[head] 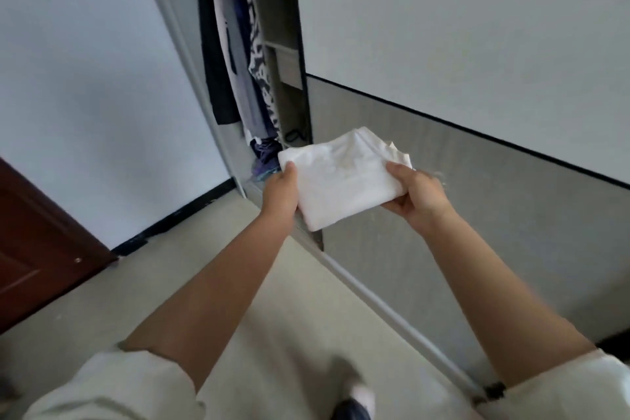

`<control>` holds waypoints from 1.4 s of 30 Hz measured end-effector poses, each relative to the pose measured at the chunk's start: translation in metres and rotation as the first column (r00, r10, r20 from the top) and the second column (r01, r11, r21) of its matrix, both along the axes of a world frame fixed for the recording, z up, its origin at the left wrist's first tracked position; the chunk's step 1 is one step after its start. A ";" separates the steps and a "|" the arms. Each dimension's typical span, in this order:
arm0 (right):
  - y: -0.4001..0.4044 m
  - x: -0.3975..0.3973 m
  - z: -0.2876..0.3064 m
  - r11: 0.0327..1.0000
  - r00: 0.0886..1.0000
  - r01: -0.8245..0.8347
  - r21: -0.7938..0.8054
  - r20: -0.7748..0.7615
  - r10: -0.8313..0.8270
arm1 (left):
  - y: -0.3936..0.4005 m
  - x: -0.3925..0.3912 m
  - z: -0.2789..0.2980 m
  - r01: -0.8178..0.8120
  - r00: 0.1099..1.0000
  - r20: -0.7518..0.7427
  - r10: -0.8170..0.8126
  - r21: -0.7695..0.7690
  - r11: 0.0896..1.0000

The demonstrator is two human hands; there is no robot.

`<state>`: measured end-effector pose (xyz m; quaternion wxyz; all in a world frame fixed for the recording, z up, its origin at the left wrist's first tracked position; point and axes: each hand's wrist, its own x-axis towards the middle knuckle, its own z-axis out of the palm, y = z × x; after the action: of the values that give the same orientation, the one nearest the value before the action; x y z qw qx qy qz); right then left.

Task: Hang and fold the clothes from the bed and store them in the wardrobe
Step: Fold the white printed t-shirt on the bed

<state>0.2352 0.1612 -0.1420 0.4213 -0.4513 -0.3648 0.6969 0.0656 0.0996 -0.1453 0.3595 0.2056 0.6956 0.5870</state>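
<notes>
A folded white garment (341, 181) is held out in front of me at about waist height. My left hand (281, 189) grips its left edge with the thumb on top. Its right side is held by my right hand (417, 193), thumb on top and fingers underneath. The open section of the wardrobe (272, 54) lies just beyond the garment. Inside it several clothes (235, 54) hang from above, dark, white and patterned. A crumpled purple and dark pile (264, 155) lies at the wardrobe's bottom, partly hidden by the garment.
The wardrobe's grey and white sliding door (460, 95) fills the right side, its floor track (392, 310) running toward me. A white wall (85, 78) is on the left, a dark red wooden door (37, 242) at the lower left. Pale floor (191, 239) lies below.
</notes>
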 end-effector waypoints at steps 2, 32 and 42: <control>0.033 -0.051 0.011 1.000 1.000 -0.013 -0.007 -0.019 0.013 | 0.030 -0.046 0.016 -0.047 0.998 -0.031 0.047 0.008 0.999; 0.420 -0.447 0.157 0.784 0.806 0.591 0.188 -0.163 -0.569 | 0.475 -0.418 0.152 0.277 0.765 0.435 -0.474 0.442 0.853; 0.493 -0.435 0.157 0.618 0.737 0.667 0.416 -0.249 -0.628 | 0.589 -0.373 0.173 0.360 0.534 0.337 -0.775 0.739 0.569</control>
<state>-0.2001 0.6537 0.0151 0.7556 -0.4054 -0.3209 0.4022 -0.3078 0.6883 0.0275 0.6683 0.3231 0.1966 0.6406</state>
